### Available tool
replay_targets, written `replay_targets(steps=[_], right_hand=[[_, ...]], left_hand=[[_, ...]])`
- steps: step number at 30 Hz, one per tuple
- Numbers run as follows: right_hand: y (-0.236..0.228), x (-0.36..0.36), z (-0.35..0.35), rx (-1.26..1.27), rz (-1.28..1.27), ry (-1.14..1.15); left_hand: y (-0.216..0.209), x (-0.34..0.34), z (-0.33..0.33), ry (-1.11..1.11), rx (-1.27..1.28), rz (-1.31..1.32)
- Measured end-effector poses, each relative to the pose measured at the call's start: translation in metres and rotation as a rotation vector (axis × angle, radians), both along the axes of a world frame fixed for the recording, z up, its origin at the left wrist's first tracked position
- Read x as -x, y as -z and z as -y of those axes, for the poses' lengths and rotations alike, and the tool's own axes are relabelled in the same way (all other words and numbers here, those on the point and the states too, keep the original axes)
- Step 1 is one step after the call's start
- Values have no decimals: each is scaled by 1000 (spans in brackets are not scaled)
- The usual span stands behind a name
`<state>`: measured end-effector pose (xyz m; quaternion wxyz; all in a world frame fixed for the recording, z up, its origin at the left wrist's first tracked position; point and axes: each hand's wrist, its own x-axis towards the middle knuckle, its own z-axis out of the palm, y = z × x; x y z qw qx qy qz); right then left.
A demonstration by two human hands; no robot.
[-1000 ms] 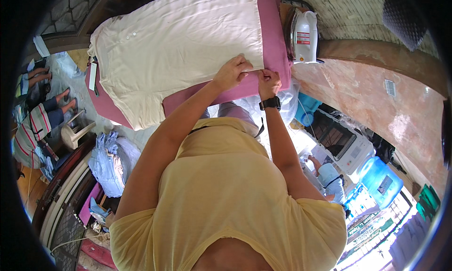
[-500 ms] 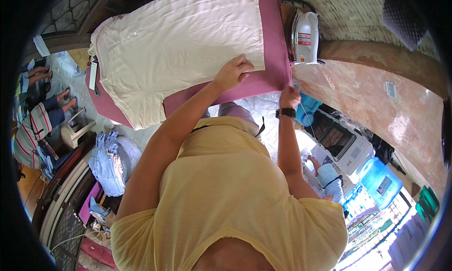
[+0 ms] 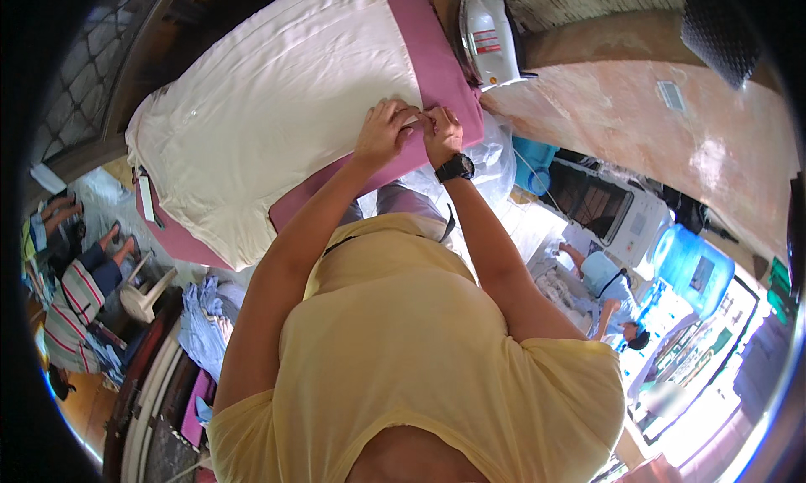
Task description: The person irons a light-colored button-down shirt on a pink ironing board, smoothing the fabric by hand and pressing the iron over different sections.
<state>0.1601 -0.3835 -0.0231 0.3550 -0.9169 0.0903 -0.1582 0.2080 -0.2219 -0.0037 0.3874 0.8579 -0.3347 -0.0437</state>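
The left hand (image 3: 383,134) lay on the cloth (image 3: 277,97), fingers bent, its grip unclear. Beside it, the right hand (image 3: 442,137) pinched the cloth's corner above the pink table (image 3: 430,51).

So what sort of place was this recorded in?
Probably a small laundry or ironing workspace: a cream fabric garment lies spread on a maroon cloth-covered board, with what looks like a white plastic-bodied iron by its right end.
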Motion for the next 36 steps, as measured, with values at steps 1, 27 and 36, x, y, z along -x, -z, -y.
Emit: replay_targets(steps=[1,27,36], right_hand=[[2,1,2,-8,23,7],[-15,-2,9,84,32,-125],[-18,-17,26,-165,-8,-178]], left_hand=[[0,0,-1,-5,8,1],[-9,-3,14,-109,22,-55],[0,-9,26,-268,136,29]])
